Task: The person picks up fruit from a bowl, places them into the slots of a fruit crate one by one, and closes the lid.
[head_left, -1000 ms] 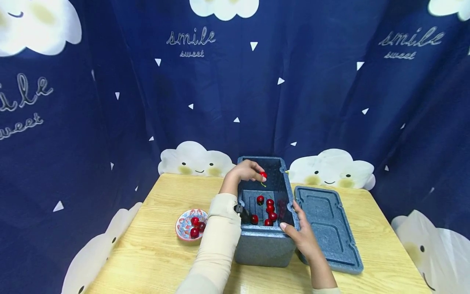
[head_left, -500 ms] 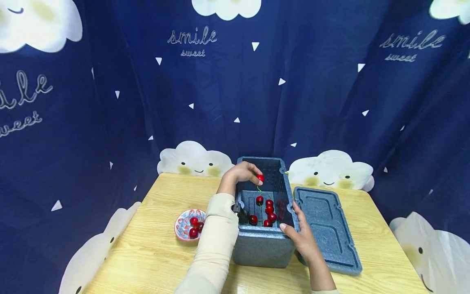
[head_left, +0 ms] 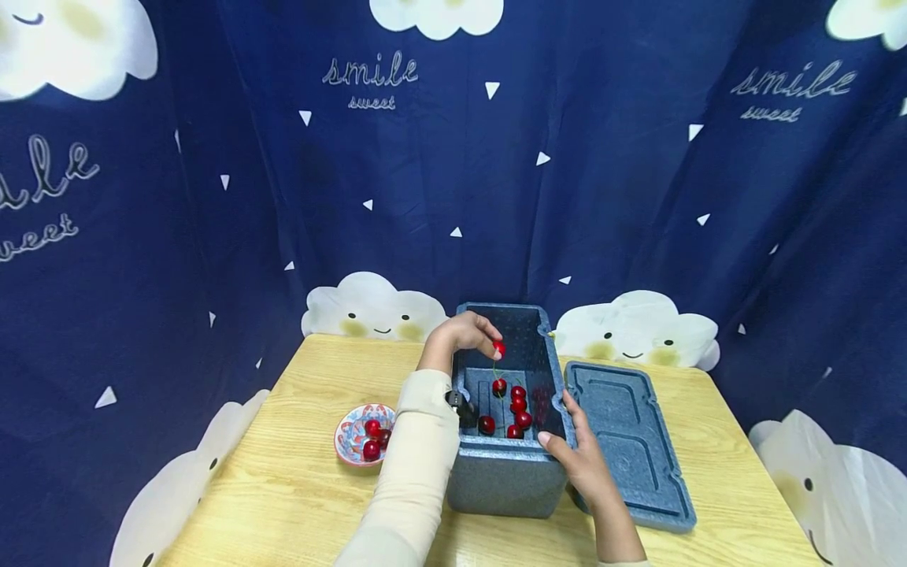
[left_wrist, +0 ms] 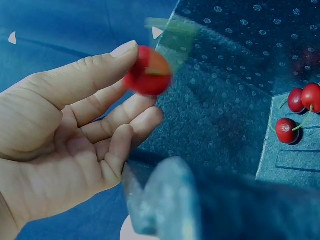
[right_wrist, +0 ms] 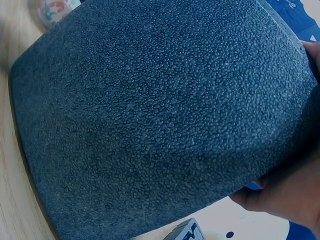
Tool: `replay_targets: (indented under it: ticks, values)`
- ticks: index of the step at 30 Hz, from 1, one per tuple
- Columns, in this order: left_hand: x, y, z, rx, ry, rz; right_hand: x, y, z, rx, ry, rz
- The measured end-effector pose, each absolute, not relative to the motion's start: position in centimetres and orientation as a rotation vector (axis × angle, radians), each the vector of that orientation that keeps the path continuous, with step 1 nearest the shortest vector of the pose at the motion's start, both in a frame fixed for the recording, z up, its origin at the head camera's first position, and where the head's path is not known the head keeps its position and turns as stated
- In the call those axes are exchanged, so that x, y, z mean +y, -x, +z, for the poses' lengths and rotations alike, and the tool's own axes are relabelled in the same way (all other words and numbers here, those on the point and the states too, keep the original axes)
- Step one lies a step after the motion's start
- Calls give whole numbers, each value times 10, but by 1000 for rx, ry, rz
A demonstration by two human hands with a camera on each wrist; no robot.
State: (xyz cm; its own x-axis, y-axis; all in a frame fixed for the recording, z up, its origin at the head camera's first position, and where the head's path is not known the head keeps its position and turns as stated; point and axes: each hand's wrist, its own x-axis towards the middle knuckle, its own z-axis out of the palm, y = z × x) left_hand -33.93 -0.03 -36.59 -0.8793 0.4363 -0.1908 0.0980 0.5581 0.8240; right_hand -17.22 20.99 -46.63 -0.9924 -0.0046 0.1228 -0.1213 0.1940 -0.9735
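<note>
In the head view, a deep blue-grey foam box (head_left: pixel 506 484) stands on the table with several red cherries (head_left: pixel 523 420) on its floor. My left hand (head_left: pixel 464 335) is over the box's left side and pinches one cherry (left_wrist: pixel 148 71) between thumb and fingertips; its thin stem hangs down into the box. The other left fingers are loosely curled, as the left wrist view shows. My right hand (head_left: pixel 584 457) grips the box at its near right corner, thumb on the rim. Much of the right hand is cut off in the right wrist view.
Left of the box, a patterned dish (head_left: pixel 347 446) holds several cherries (head_left: pixel 372 450), partly covered by my left sleeve. The box's foam lid (head_left: pixel 634 441) lies flat on the wooden table (head_left: pixel 283 465) to the right. A dark blue curtain (head_left: pixel 425 157) hangs behind.
My left hand has shifted slightly left and lower with the pinched cherry. The right hand keeps its hold on the box. The whole head view has drifted a little.
</note>
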Motion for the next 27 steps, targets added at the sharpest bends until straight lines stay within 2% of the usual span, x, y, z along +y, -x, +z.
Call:
replay_targets:
  ticks: [12,22,27]
  values:
    - [-3,337,-358,2383,-454,1292,210,173,-463,-2406,-106,1880]
    - [-25,307,-308,2483,-640,1389,208,171,-461,-2403,-117,1886]
    - [-36,290,-297,2527,-687,1385,209,170,-461,-2414,-96,1890]
